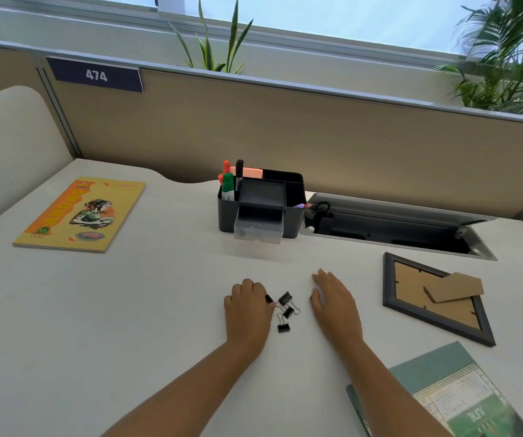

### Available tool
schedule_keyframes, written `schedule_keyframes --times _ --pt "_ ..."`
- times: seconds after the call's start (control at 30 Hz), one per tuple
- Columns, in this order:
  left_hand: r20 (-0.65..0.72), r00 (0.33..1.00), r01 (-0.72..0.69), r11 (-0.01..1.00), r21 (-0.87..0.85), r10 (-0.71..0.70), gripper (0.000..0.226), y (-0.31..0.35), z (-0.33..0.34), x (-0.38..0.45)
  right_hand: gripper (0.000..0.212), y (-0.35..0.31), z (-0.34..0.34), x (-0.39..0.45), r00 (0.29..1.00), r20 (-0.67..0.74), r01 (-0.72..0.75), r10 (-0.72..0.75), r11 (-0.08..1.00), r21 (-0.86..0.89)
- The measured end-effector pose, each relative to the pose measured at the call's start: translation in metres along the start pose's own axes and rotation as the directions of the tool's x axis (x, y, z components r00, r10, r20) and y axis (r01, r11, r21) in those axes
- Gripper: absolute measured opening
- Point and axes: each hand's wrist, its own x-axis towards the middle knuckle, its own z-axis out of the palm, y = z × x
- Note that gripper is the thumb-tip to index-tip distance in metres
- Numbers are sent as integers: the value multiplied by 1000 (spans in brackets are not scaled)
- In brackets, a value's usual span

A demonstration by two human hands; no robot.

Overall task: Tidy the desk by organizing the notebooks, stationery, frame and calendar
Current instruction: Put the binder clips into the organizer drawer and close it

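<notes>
Several black binder clips (286, 310) lie in a small heap on the white desk (127, 310) between my hands. My left hand (247, 305) rests left of them, fingers curled, its fingertips closed on one clip. My right hand (332, 299) lies flat and open just right of the heap, holding nothing. A dark desk organizer (261, 205) with markers and an open clear drawer stands behind the clips. A yellow notebook (82, 214) lies at the far left. A dark picture frame (436, 298) lies face down at the right. A green calendar (449, 395) lies flat at the near right.
An open cable tray (392, 228) is sunk into the desk right of the organizer. A beige partition (316, 137) with a "474" label closes off the back, with plants behind it. A curved side panel (11, 143) stands at the left.
</notes>
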Motion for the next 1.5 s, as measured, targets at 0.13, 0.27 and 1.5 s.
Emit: schedule_keyframes --times 0.13,0.27,1.5 --pt "-108 993 -46 996 -80 37 28 -3 -5 1 40 4 -1 0 1000 -2 -4 4 1000 6" --pt "-302 946 -133 991 -16 122 26 -4 -29 27 40 7 -2 2 1000 -17 5 -5 1000 -2" --pt "306 925 -159 961 -225 224 52 13 -4 29 38 6 5 1 999 -33 -21 23 998 53"
